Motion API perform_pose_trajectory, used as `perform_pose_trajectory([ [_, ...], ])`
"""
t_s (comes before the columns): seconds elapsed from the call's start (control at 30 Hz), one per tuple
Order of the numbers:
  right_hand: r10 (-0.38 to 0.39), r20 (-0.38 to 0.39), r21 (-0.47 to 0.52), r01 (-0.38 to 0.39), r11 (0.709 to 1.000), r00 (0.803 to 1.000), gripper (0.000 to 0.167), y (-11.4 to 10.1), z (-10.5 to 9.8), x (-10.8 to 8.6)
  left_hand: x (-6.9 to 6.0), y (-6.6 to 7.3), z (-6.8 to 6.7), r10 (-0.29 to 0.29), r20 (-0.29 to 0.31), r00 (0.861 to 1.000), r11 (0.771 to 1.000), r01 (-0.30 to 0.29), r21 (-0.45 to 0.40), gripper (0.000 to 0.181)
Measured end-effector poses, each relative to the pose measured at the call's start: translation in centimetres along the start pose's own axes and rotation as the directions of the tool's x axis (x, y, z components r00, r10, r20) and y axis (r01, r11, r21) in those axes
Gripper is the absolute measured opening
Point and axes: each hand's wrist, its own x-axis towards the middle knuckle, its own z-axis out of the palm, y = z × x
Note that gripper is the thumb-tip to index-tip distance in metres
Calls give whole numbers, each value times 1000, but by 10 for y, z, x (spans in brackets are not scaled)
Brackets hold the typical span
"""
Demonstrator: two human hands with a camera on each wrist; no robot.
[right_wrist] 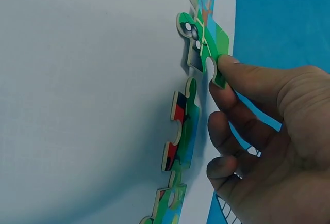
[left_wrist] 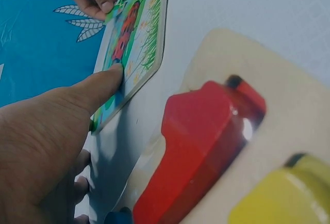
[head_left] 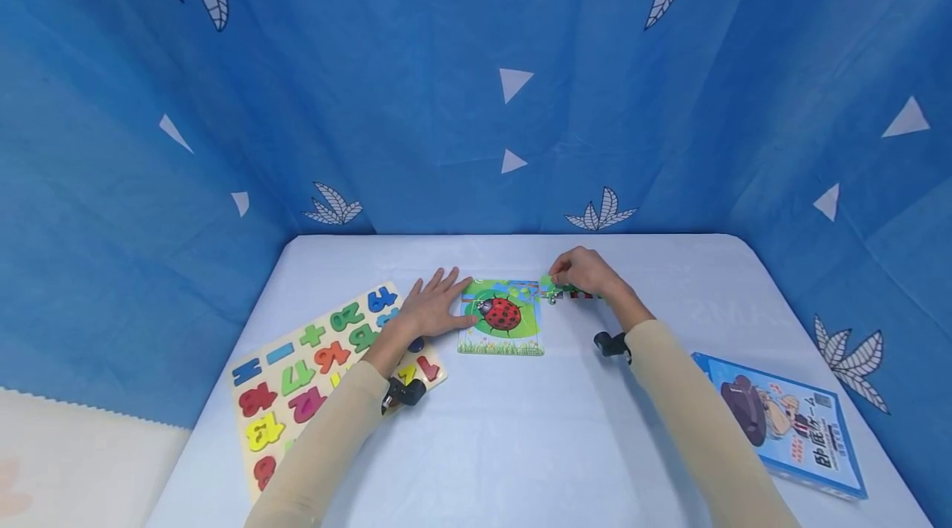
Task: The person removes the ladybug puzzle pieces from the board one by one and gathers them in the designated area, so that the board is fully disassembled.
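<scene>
My left hand point(head_left: 431, 309) lies with fingers spread at the left side of a ladybug puzzle board point(head_left: 500, 350). Its thumb touches the board's face; the other fingers reach along the upper left edge. Just right of the board, my right hand point(head_left: 583, 270) pinches a green puzzle piece point(right_wrist: 198, 38) between thumb and index finger. Printed on that piece are two cartoon eyes, and it is close to the board's upper right corner. Below my right hand in the right wrist view lie more puzzle pieces point(right_wrist: 192, 136), green with red and black parts.
A pale wooden number board point(left_wrist: 227, 48) with coloured number blocks lies at the left, partly under my left forearm. At the right front is a blue box point(head_left: 811, 429) with a cartoon figure. A blue patterned curtain point(head_left: 446, 57) rises behind the white table point(head_left: 506, 445).
</scene>
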Motion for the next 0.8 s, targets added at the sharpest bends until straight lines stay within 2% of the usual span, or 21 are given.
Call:
perform_pose_trajectory([
  [0.5,2,28,8,-2,1000,1000,14,7,0,9,1,1,-2,-5,0,1000,1000,5,6,88],
  [0.8,27,38,8,-27,1000,999,7,11,2,14,2,1,-1,-6,9,1000,1000,6,18,88],
])
